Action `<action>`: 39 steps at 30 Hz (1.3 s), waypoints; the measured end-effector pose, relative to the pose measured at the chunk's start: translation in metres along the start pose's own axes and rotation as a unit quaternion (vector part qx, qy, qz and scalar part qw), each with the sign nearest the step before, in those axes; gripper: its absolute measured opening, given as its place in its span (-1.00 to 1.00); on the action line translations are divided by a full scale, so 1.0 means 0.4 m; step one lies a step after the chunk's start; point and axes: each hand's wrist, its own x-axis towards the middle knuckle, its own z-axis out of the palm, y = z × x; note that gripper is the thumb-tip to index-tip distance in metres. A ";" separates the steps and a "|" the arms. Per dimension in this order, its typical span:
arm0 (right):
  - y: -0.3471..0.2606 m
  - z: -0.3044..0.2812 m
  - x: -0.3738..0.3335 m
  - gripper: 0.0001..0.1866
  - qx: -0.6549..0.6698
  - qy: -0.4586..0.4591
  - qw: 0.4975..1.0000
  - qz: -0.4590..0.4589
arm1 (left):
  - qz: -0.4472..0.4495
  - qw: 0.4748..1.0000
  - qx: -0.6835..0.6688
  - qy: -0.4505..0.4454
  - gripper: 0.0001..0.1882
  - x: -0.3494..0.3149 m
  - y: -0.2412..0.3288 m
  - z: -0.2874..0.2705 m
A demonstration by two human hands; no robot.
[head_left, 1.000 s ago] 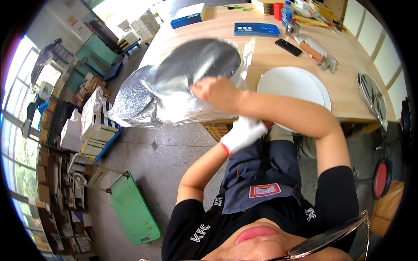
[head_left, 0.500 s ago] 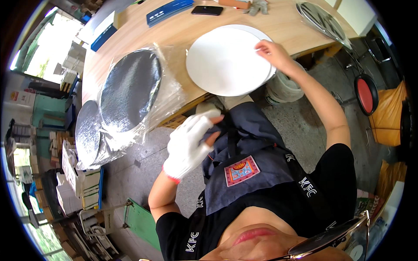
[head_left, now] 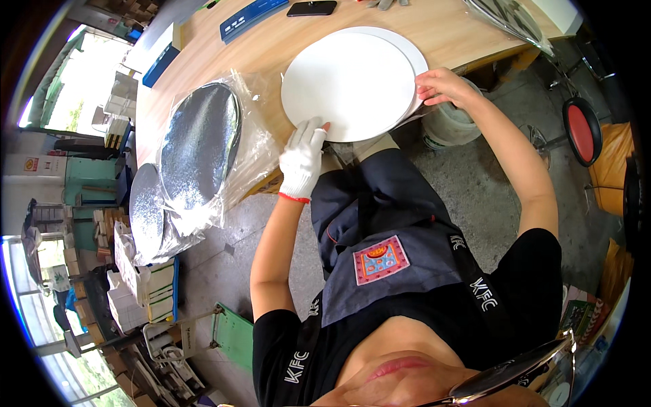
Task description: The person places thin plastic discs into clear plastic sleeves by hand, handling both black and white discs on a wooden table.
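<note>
Left grip point(head_left: 300, 159): clad in a white glove with a red cuff; its extended fingers are laid at the near-left rim of the discs, and whether the rim is pinched cannot be told.
Right grip point(head_left: 445, 88): bare; its fingertips are brought close together at the right rim, but whether anything is clasped cannot be told.
White discs point(head_left: 346, 88): stacked flat on the counter point(head_left: 271, 57) between both grips; most of the lower one is covered.
Bucket point(head_left: 435, 140): set just below the right grip, partly hidden; its contents cannot be made out.
Clear plastic point(head_left: 255, 132): spread left of the left grip; a dark, shiny disc point(head_left: 200, 142) is enclosed.
Silvery disc point(head_left: 146, 210): placed farther left, against the plastic.
Pan point(head_left: 582, 131): red inside, seen well right of the right grip.
Blue box point(head_left: 251, 19) and phone point(head_left: 312, 8): laid beyond the discs, well apart from both grips.
</note>
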 end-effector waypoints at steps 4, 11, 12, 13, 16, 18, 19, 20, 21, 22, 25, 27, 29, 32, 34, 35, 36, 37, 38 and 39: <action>-0.022 -0.003 -0.011 -0.13 -0.054 -0.068 0.991 0.099 | -0.050 0.998 -0.026 -0.021 -0.90 0.002 -0.002 -0.035; 0.026 0.032 0.016 -0.47 0.109 -0.036 0.993 0.031 | -0.068 0.988 -0.081 -0.115 -0.83 -0.028 0.076 -0.072; 0.018 0.046 0.008 -0.43 0.121 -0.024 0.992 0.020 | -0.046 0.993 -0.065 -0.089 -0.77 -0.062 0.078 -0.069; 0.031 0.026 0.011 -0.37 0.135 -0.030 0.990 -0.008 | -0.059 0.988 -0.093 -0.107 -0.61 -0.043 0.115 -0.126; 0.011 -0.004 -0.011 -0.35 0.181 -0.053 0.980 -0.061 | 0.008 0.991 -0.132 -0.006 -0.62 -0.035 0.119 -0.306; -0.006 -0.054 -0.043 -0.37 0.188 -0.020 0.979 -0.073 | 0.014 0.994 -0.058 0.090 -0.68 -0.057 0.074 -0.405; 0.004 -0.100 -0.047 -0.39 0.206 -0.013 0.974 -0.092 | -0.023 0.995 0.048 0.089 -0.66 -0.067 0.044 -0.449; -0.004 -0.106 -0.056 -0.39 0.215 -0.011 0.970 -0.110 | -0.098 0.988 0.045 0.113 -0.66 -0.077 0.008 -0.490; -0.018 -0.116 -0.070 -0.39 0.221 -0.003 0.967 -0.128 | -0.168 0.978 0.100 0.072 -0.60 -0.091 -0.023 -0.525; -0.027 -0.126 -0.082 -0.39 0.234 -0.001 0.964 -0.129 | -0.198 0.972 0.126 0.024 -0.53 -0.101 -0.040 -0.538; -0.040 -0.134 -0.088 -0.42 0.259 -0.044 0.955 -0.138 | -0.188 0.959 0.191 -0.090 -0.40 -0.125 -0.019 -0.529; -0.050 -0.125 -0.103 -0.42 0.281 -0.100 0.945 -0.135 | -0.142 0.956 0.227 -0.119 -0.34 -0.146 -0.015 -0.491; -0.062 -0.092 -0.110 -0.42 0.261 -0.092 0.952 -0.127 | -0.094 0.952 0.266 -0.116 -0.31 -0.163 -0.046 -0.452; -0.069 -0.061 -0.127 -0.41 0.233 -0.105 0.954 -0.153 | -0.060 0.962 0.256 -0.068 -0.47 -0.147 -0.086 -0.431; -0.057 -0.065 -0.139 -0.40 0.228 -0.110 0.956 -0.150 | -0.080 0.967 0.233 -0.065 -0.49 -0.139 -0.088 -0.431; -0.048 -0.065 -0.141 -0.39 0.228 -0.113 0.956 -0.147 | -0.092 0.968 0.224 -0.062 -0.51 -0.129 -0.082 -0.434; -0.041 -0.067 -0.139 -0.39 0.230 -0.116 0.956 -0.142 | -0.103 0.969 0.215 -0.059 -0.52 -0.118 -0.076 -0.434; -0.034 -0.070 -0.137 -0.38 0.232 -0.118 0.956 -0.138 | -0.106 0.966 0.226 -0.068 -0.49 -0.103 -0.070 -0.426; -0.022 -0.068 -0.135 -0.38 0.233 -0.122 0.956 -0.132 | -0.112 0.962 0.237 -0.078 -0.46 -0.089 -0.064 -0.410; -0.016 -0.060 -0.134 -0.38 0.238 -0.132 0.953 -0.132 | -0.120 0.957 0.249 -0.088 -0.43 -0.078 -0.062 -0.401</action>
